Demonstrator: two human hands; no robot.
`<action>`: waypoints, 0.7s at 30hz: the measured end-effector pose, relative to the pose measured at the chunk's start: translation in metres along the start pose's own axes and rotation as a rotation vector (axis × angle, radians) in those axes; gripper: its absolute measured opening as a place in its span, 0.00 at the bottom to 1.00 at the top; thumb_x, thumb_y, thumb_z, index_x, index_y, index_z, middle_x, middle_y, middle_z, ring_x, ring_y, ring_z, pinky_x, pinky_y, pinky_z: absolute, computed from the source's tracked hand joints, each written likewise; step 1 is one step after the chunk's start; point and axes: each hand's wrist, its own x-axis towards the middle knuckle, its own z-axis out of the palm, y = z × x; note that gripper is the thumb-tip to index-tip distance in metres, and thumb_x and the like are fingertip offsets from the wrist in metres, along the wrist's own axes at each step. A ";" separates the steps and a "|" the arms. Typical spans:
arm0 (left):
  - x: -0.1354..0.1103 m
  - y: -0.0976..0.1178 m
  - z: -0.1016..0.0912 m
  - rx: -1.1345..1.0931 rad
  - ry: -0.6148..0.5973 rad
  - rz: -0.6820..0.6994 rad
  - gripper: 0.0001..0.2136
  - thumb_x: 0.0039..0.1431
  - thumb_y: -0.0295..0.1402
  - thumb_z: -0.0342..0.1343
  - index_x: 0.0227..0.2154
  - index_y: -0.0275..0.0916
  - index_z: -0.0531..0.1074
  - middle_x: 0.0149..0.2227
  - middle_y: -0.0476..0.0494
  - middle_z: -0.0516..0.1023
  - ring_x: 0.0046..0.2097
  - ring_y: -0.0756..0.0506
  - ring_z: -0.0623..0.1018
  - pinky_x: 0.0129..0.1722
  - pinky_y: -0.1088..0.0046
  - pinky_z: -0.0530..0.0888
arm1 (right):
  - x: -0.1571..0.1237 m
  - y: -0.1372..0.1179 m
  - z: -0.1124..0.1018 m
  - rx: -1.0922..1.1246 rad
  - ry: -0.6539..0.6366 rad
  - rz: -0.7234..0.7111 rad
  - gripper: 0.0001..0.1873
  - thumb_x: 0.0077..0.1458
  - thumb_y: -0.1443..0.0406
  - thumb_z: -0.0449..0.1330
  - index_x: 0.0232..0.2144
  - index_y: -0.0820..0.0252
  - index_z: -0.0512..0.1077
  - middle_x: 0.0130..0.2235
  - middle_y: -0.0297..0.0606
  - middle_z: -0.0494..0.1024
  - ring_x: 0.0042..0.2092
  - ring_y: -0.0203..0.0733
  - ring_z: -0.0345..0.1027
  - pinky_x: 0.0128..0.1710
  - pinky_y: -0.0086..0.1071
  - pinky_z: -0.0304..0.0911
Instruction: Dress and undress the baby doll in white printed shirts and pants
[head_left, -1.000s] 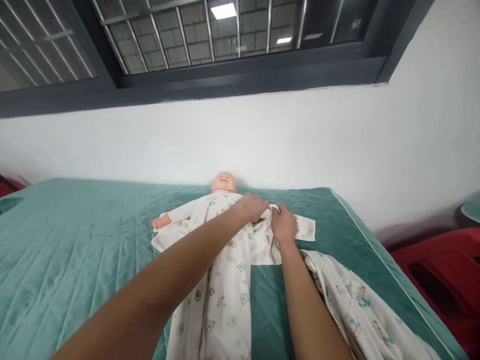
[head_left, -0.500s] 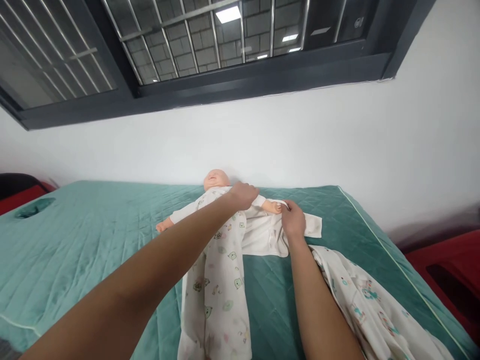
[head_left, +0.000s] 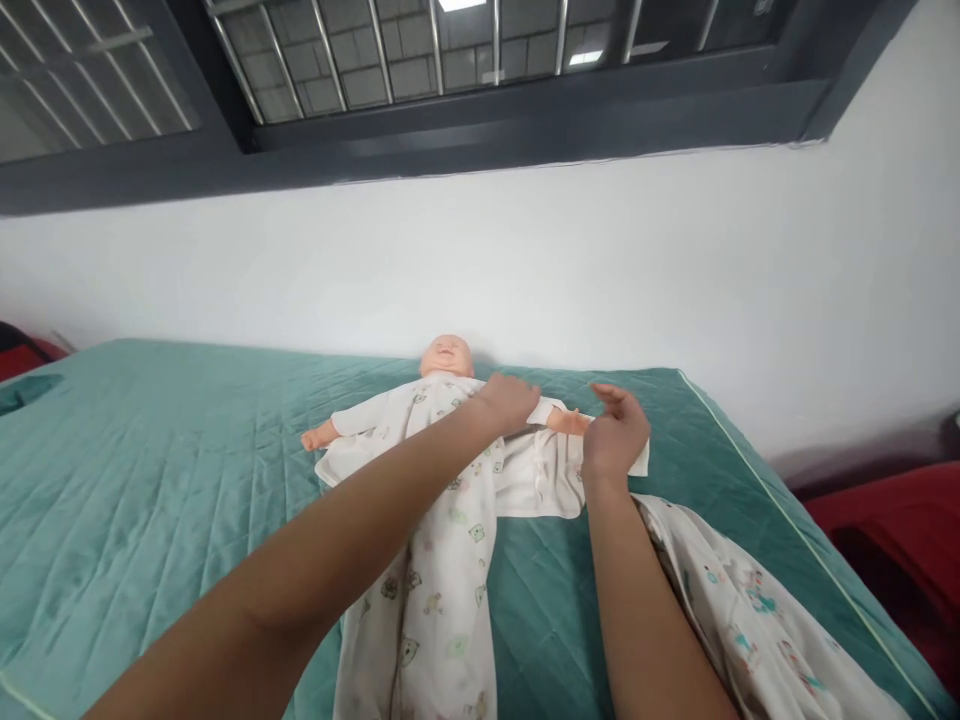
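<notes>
Here in the head view, the left grip [head_left: 511, 400] is bent over the doll's sleeve [head_left: 544, 409], fingertips hidden, so I can't tell whether it pinches. And the right grip [head_left: 616, 430]: fingers spread, just beside the doll's hand [head_left: 574, 422]; contact I can't make out. The doll [head_left: 447, 357] lies on the green bed [head_left: 187, 450], its head just left of the left grip. A pale shirt [head_left: 536, 482] spreads below both grips, and a printed cloth [head_left: 757, 610] lies nearer than the right one.
</notes>
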 end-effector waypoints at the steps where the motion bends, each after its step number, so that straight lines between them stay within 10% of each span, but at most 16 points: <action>1: -0.006 -0.001 -0.002 -0.028 0.024 -0.008 0.20 0.60 0.43 0.57 0.50 0.35 0.69 0.50 0.33 0.78 0.51 0.35 0.77 0.48 0.59 0.72 | -0.005 -0.004 0.003 -0.073 -0.043 -0.067 0.23 0.40 0.72 0.47 0.36 0.60 0.77 0.40 0.40 0.81 0.47 0.45 0.75 0.54 0.46 0.67; 11: -0.135 -0.071 0.042 -0.982 0.643 -0.571 0.16 0.64 0.43 0.52 0.51 0.43 0.72 0.56 0.43 0.76 0.58 0.40 0.74 0.57 0.63 0.69 | -0.057 -0.019 0.041 -0.383 -0.669 -0.210 0.22 0.62 0.55 0.54 0.55 0.57 0.69 0.61 0.47 0.70 0.64 0.52 0.58 0.66 0.54 0.52; 21: -0.134 -0.087 0.069 -1.259 0.668 -0.481 0.17 0.58 0.43 0.59 0.47 0.44 0.70 0.64 0.42 0.66 0.64 0.40 0.67 0.64 0.61 0.62 | -0.084 -0.056 0.051 -0.214 -0.878 0.109 0.27 0.60 0.49 0.58 0.59 0.48 0.65 0.68 0.37 0.61 0.69 0.48 0.51 0.70 0.47 0.49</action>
